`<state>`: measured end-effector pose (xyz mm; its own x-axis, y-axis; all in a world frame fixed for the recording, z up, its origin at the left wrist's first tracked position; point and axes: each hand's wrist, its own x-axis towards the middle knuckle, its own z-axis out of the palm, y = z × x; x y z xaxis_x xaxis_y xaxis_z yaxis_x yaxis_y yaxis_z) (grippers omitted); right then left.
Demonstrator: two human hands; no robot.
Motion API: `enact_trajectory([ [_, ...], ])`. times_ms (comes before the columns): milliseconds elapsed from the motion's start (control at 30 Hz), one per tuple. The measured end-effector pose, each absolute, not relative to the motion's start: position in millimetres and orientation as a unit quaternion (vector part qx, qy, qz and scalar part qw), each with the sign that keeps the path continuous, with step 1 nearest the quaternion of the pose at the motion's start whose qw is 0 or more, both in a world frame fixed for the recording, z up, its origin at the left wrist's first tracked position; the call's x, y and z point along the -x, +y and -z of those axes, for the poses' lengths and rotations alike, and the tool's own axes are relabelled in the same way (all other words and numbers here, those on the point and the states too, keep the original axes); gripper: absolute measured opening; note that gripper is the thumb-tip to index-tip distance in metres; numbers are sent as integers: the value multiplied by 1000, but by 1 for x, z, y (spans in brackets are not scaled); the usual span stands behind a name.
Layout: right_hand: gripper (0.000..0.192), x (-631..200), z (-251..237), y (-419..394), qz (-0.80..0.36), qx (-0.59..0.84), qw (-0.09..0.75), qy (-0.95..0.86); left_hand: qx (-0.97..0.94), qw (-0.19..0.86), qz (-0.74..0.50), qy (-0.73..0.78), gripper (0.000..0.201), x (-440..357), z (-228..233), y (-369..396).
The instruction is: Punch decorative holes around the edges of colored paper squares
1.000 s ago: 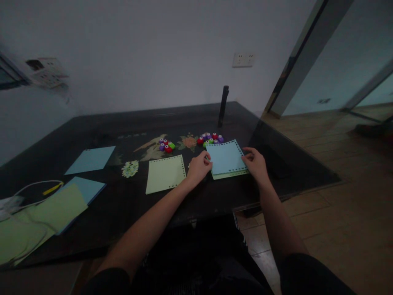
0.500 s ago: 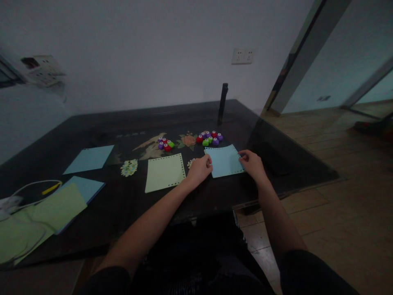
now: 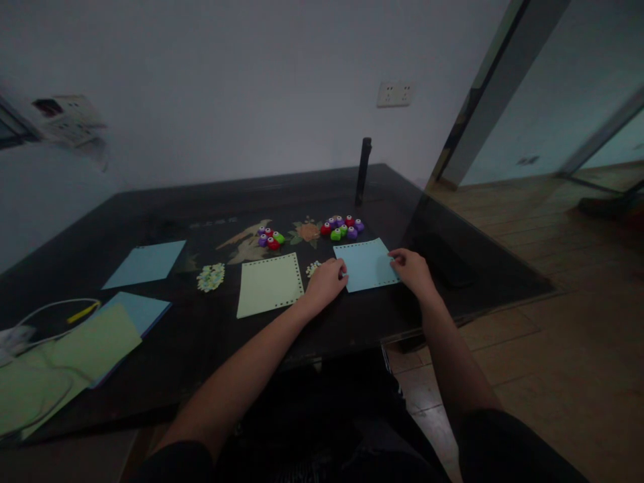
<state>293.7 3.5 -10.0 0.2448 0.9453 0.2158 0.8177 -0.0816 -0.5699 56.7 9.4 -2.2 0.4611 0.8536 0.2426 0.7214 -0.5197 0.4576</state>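
Lying flat on the dark glossy bench, one square pale-blue paper sheet with punched dotted edges, its left edge pressed under the left hand and right edge under the right hand, both with loosely curled fingers, beside a matching green punched sheet and round plastic craft punches.

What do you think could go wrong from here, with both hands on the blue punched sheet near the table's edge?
1. The blue sheet lies close to the table edge; a push from the right hand might slide it off.
2. The left hand sits beside the paper confetti and could scatter it.
3. The small punches just behind the sheet could be knocked.
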Motion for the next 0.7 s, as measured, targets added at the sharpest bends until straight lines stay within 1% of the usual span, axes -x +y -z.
enact_trajectory([
  [167, 26, -294, 10, 4, -60, 721, 287, -628, -845, 139, -222, 467, 8, -56, 2, 8],
  [367, 23, -293, 11, 4, -49, 723, 276, -631, -850, 134, -218, 461, 8, -56, 1, 8],
  [633, 20, -291, 6, 1, -47, 726, 290, -621, -845, 116, -214, 476, 7, -56, -5, 5],
  [700, 19, -290, 4, 1, -47, 726, 301, -617, -841, 111, -225, 479, 10, -56, -9, 4],
])
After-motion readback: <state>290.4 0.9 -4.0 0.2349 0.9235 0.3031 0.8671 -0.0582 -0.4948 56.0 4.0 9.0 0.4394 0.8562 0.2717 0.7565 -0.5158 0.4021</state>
